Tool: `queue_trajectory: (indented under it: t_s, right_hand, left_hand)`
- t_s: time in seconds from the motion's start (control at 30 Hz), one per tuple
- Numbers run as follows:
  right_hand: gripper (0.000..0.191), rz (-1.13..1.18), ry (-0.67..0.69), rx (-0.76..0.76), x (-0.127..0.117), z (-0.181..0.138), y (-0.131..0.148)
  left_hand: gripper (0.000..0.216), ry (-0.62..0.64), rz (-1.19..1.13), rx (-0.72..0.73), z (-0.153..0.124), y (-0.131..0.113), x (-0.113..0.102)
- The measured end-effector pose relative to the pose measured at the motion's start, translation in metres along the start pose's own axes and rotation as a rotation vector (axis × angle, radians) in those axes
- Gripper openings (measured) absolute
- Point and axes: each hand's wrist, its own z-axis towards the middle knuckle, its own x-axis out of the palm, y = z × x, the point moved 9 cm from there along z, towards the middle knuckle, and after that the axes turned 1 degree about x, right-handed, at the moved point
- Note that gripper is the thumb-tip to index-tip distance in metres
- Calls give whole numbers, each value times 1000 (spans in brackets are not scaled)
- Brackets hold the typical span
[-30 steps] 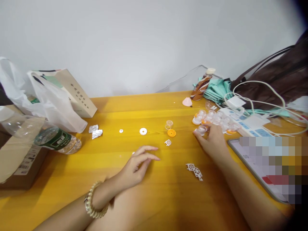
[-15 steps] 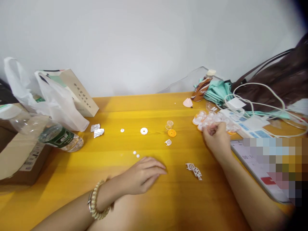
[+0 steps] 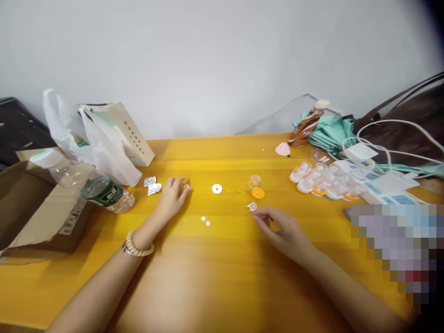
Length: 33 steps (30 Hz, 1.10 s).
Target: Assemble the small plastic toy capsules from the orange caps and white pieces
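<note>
My left hand (image 3: pixel 170 200) reaches over the table's left half, its fingers apart. A small white disc (image 3: pixel 187 187) lies by its fingertips, partly hidden. My right hand (image 3: pixel 282 231) pinches with thumb and forefinger at the lower edge of a small white spoked piece (image 3: pixel 252 206). Just behind that lie an orange disc with holes (image 3: pixel 257 193) and a clear little cup (image 3: pixel 254 181). Between my hands there is a white scalloped ring (image 3: pixel 217 188). Two tiny white discs (image 3: pixel 206 221) rest nearer to me.
Foil pieces (image 3: pixel 153 186), a water bottle (image 3: pixel 107 192), an open cardboard box (image 3: pixel 65 226) and a plastic bag (image 3: pixel 111 152) stand left. Right are clear-and-orange capsules (image 3: pixel 322 179), a power strip (image 3: pixel 371 185) with cables, a drink bottle (image 3: pixel 307 127) and a pixelated area.
My left hand has moved left and away from me to the small white disc. My right hand has left the capsules for the spoked piece. A joined white lattice piece no longer shows.
</note>
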Motion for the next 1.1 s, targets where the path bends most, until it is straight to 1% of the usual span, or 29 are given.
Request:
queue_trajectory:
  t_s: [0.03,0.1,0.17,0.2,0.27,0.3,0.33,0.4,0.43,0.5,0.57,0.67,0.77,0.83,0.9,0.93,0.97,1.03,1.1]
  right_hand:
    - [10,10,43,-23,8,-1,4]
    - [10,13,117,-58,20,-3,9]
    - [12,0,163,-72,28,-5,8]
    - [12,-8,173,-72,29,-5,6]
    - [13,-20,176,-71,29,-5,3]
    - [13,-22,176,-72,29,-5,2]
    - [13,-22,177,-70,29,-4,1]
    - [13,-17,176,-63,28,-4,-1]
    - [13,-10,174,-58,27,-4,-1]
    - [14,8,164,-49,26,-4,-2]
    - [14,23,156,-47,25,-4,-3]
    - [14,15,151,-56,23,-3,-4]
    - [14,-16,148,-71,21,-3,-1]
    - [13,-31,151,-81,20,-3,1]
    - [12,-37,161,-90,20,-3,4]
    - [12,-37,167,-92,20,-3,4]
    - [12,-36,168,-91,20,-3,5]
    - [12,-34,164,-85,19,-4,4]
    - [12,-32,155,-79,18,-4,3]
  left_hand:
    - [22,23,-17,5,2,3,5]
    - [13,48,-32,20,4,2,11]
    - [14,59,-48,37,1,-10,13]
    - [14,68,-61,52,-2,-21,12]
    - [12,121,-105,120,-14,-51,15]
    - [12,167,-138,177,-22,-70,19]
    - [13,246,-190,281,-33,-93,26]
    - [16,333,-216,414,-54,-128,38]
    - [19,359,-192,465,-63,-140,44]
    - [22,376,-165,496,-74,-152,53]
    - [21,381,-185,471,-76,-152,55]
    - [17,362,-247,402,-67,-143,45]
    - [18,252,-235,309,-41,-121,30]
    - [25,179,-159,236,-19,-102,28]
    - [37,184,-76,180,0,-84,38]
    - [39,202,-58,159,8,-78,44]
    - [36,213,-55,154,14,-74,49]
    - [26,227,-66,159,21,-73,55]
    - [22,222,-93,180,20,-80,51]
